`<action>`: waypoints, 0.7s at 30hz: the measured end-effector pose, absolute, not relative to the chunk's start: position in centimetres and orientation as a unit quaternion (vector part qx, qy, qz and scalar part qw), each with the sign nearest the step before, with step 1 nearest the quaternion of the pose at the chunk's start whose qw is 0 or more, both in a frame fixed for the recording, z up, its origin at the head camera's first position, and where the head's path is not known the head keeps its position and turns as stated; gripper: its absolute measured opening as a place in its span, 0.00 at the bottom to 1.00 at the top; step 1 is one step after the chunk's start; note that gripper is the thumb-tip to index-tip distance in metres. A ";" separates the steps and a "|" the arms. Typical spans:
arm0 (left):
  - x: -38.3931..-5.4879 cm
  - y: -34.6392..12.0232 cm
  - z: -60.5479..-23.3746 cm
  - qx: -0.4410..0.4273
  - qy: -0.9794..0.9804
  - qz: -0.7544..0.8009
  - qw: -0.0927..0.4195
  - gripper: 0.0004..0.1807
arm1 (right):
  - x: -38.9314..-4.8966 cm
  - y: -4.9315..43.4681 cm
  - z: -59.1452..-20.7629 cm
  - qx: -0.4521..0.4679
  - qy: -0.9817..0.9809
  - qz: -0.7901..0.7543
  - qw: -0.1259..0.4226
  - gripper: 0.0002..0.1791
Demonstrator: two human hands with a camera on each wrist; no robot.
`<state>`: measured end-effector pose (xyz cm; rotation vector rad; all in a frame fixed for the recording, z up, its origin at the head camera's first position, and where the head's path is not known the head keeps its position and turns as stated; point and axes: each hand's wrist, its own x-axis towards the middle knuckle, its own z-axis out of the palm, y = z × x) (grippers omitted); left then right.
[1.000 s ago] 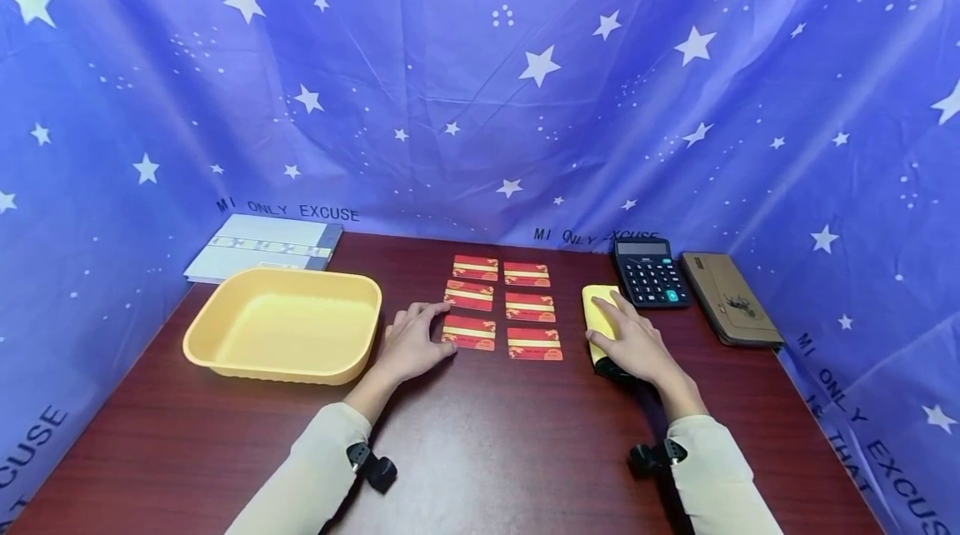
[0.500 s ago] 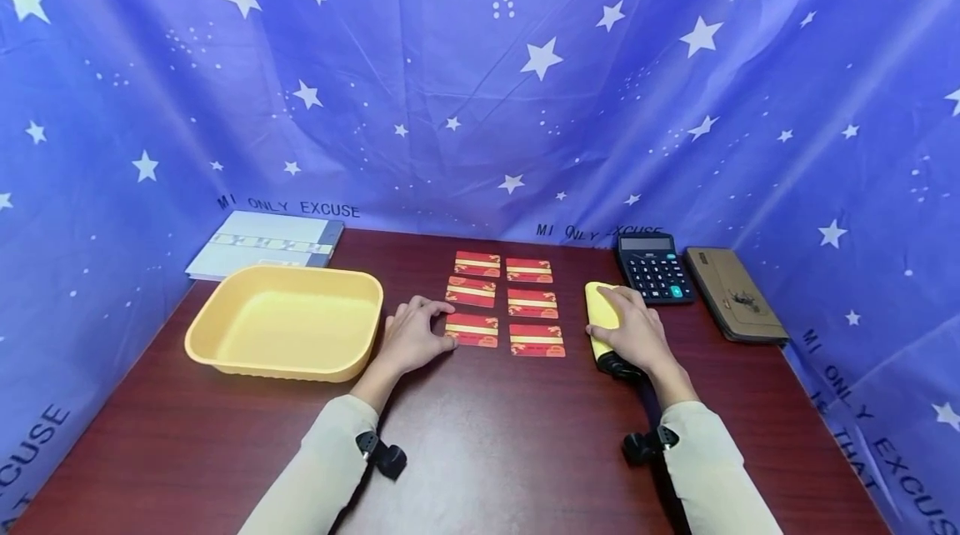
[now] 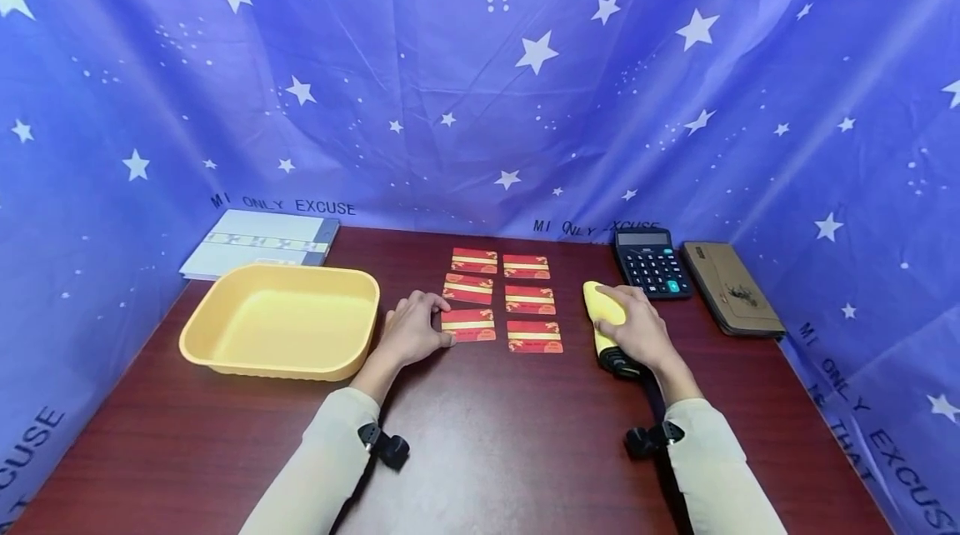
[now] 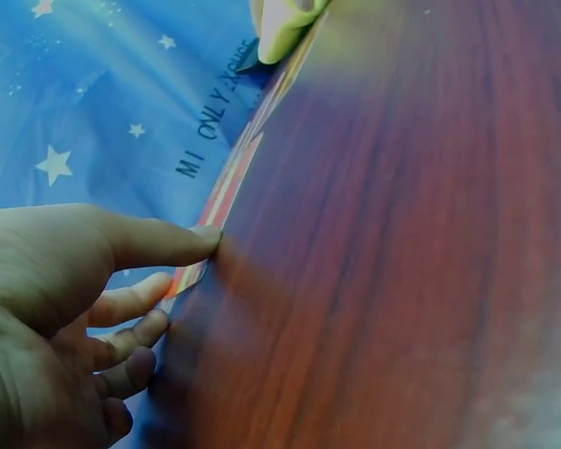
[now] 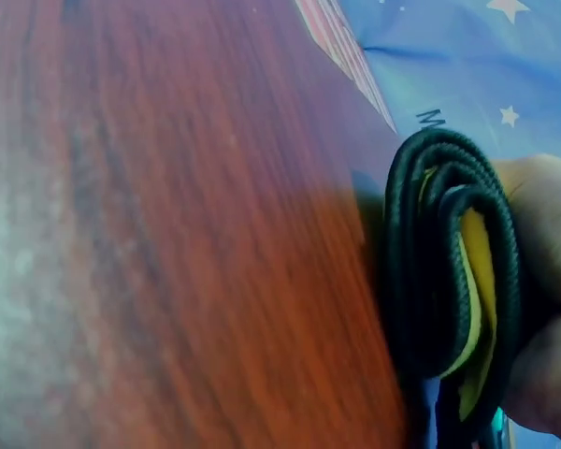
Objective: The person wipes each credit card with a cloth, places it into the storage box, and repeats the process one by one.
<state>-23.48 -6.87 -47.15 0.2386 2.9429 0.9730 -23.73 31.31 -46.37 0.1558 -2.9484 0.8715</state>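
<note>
My left hand (image 3: 412,331) has its thumb and fingers at the left edge of the front-left red card (image 3: 468,325), pinching it by the corners. In the left wrist view the thumb (image 4: 173,245) lies against the end of that card, the other fingers curling beside it. On the right, my right hand (image 3: 639,327) grips a folded yellow cloth (image 3: 602,307) with dark trim. Seen from the right wrist, the cloth's layered dark edging (image 5: 402,253) stands up off its flat side, with fingertips against its far side.
Several more red cards with gold bands, like this one (image 3: 529,300), lie in two columns. A yellow plastic basin (image 3: 281,368) stands left, before a white notebook box (image 3: 258,242). A calculator (image 3: 653,264) and a brown wallet (image 3: 731,289) lie at the right back.
My right hand's fingers have closed in on the cloth, which is now narrower and bunched. The left hand has closed in on the front-left card, which has shifted slightly toward the card behind it.
</note>
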 end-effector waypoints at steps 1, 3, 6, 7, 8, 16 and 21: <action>-23.4 -6.9 -47.1 0.077 0.946 0.316 0.010 0.26 | -23.7 31.4 -46.4 0.052 -0.952 0.299 0.040 0.34; -23.3 -6.8 -47.1 0.081 0.943 0.322 -0.002 0.27 | -23.6 31.6 -46.5 0.052 -0.940 0.333 0.056 0.33; -23.1 -6.7 -47.2 0.093 0.936 0.339 -0.010 0.28 | -23.1 31.8 -46.4 0.046 -0.924 0.370 0.080 0.32; -23.1 -6.7 -47.3 0.095 0.933 0.347 -0.012 0.28 | -22.9 31.7 -46.4 0.046 -0.921 0.377 0.088 0.31; -23.1 -6.7 -47.4 0.097 0.930 0.355 -0.016 0.28 | -22.8 31.6 -46.3 0.049 -0.918 0.382 0.095 0.31; -23.6 -6.8 -47.1 0.106 0.879 0.464 -0.033 0.23 | -22.0 29.9 -44.0 0.076 -0.894 0.419 0.140 0.32; -23.7 -6.4 -45.5 0.097 0.822 0.561 -0.025 0.23 | -21.5 28.4 -42.9 0.098 -0.883 0.430 0.163 0.32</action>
